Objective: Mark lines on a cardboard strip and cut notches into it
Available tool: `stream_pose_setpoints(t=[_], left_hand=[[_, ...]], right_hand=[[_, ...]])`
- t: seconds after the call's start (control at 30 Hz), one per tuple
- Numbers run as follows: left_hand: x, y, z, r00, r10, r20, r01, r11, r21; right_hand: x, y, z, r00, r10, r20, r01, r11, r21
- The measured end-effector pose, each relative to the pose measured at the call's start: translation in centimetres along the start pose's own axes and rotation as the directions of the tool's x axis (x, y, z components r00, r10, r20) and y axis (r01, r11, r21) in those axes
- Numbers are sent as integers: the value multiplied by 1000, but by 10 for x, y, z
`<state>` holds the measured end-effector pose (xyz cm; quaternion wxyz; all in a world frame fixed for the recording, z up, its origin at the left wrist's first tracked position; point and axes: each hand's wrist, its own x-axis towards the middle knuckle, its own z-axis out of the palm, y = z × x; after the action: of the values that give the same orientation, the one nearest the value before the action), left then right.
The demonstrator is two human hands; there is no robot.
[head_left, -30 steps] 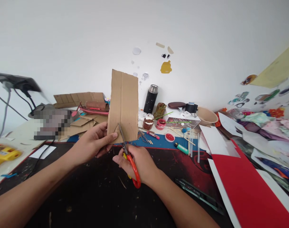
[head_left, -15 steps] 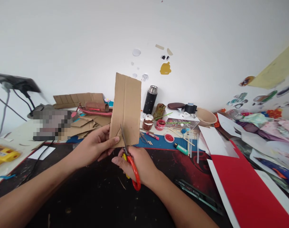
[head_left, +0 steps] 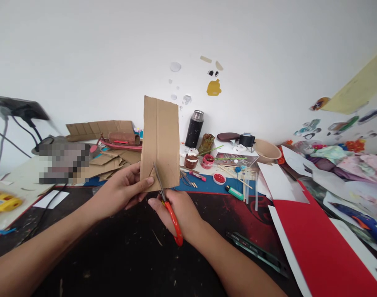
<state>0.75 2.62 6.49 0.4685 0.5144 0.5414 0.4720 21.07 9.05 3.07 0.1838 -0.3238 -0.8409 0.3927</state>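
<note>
above one dark mat (head_left: 123,260), clamping one cardboard piece (head_left: 160,136) near its lower left corner in the left hand (head_left: 123,187), gripping one pair of scissors (head_left: 175,222) in the right hand (head_left: 183,212), blade across the lower face. with two jars (head_left: 191,160) (head_left: 207,161) and one flask (head_left: 194,129) beyond the right edge, and moving room between forearms.

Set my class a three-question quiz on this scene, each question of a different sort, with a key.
1. Multiple choice: Which hand holds the scissors?
A) left
B) right
2. True or false: In the picture, the flask stands left of the held cardboard.
3. Fill in the blank: The large coloured sheet at the right is ____.

Key:
1. B, the right hand.
2. False; the flask is right of the cardboard.
3. Red.
</note>
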Motion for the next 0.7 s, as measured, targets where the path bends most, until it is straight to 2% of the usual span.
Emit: stream_pose_setpoints(t=[0.4,0.7], left_hand=[[-2,1,1,1000,0,-14,0,1000,14],[-1,2,1,1000,-11,-19,11,1000,22]], right_hand=[[-1,1,4,997,-47,-53,41,994,-97],[-1,0,6,998,-26,-64,19,994,-112]])
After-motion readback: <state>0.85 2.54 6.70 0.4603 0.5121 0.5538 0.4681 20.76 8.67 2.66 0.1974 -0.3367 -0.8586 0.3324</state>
